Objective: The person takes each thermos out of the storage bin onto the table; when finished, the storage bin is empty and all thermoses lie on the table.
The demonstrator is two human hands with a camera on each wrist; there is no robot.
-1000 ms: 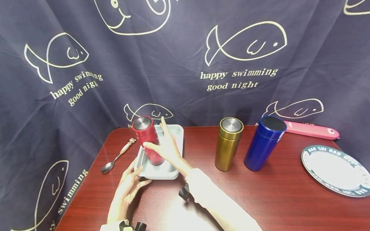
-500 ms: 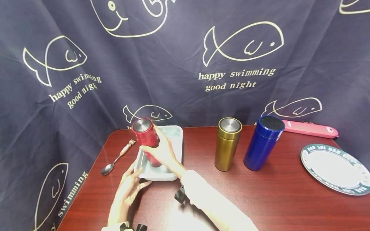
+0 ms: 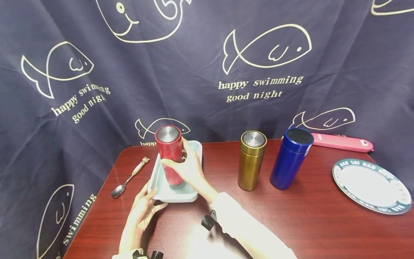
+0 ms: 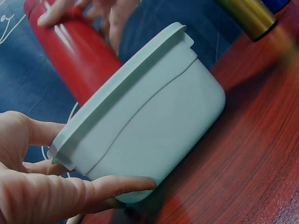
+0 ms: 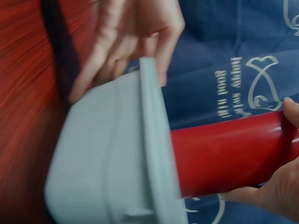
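Observation:
My right hand grips a red thermos with a steel-topped lid, thumb on its near side. The thermos stands almost upright, its lower end inside a pale green plastic tub. Low on the near left corner of the tub, my left hand holds it between thumb and fingers. The left wrist view shows that thumb along the tub wall and the other fingers behind the rim. The base of the thermos is hidden by the tub wall in both wrist views.
A gold thermos and a blue thermos stand to the right. Behind them lies a pink long case, with a white plate at far right. A spoon lies left of the tub. A dark printed curtain hangs behind the table.
My right hand has gone from spread fingers beside the red thermos to a grip around it. The thermos has shifted right and become more upright. The left hand stays at the tub.

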